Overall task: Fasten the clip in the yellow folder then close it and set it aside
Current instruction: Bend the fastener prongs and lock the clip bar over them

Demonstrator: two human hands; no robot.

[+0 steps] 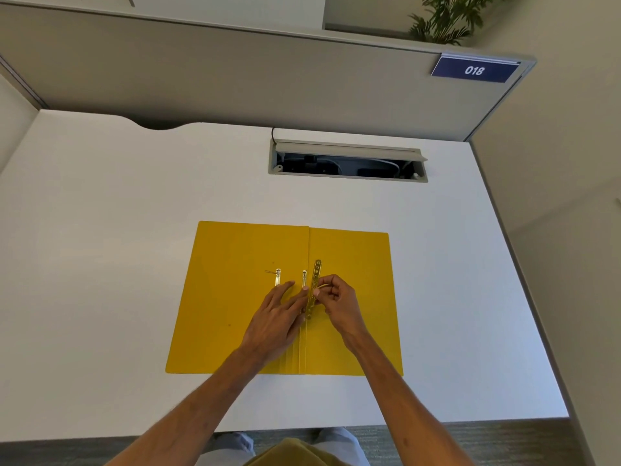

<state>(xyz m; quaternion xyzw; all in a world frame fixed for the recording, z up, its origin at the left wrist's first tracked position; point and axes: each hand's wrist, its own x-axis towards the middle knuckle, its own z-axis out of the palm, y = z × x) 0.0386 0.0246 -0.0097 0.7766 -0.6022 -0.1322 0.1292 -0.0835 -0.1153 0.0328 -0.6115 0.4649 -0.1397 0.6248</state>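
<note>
A yellow folder (235, 297) lies open and flat on the white desk. Near its spine lies a brass clip bar (315, 280), pointing away from me. Two thin brass prongs (278, 276) lie flat on the left half and at the fold. My left hand (275, 317) rests flat on the folder, its fingertips by the prongs and against the bar. My right hand (339, 302) pinches a thin bent brass prong beside the bar, just right of the spine.
The white desk (100, 230) carries an open cable hatch (347, 161) beyond the folder. Grey partition walls stand at the back and right, with a blue "018" plate (474, 70). The desk's near edge is just above my knees.
</note>
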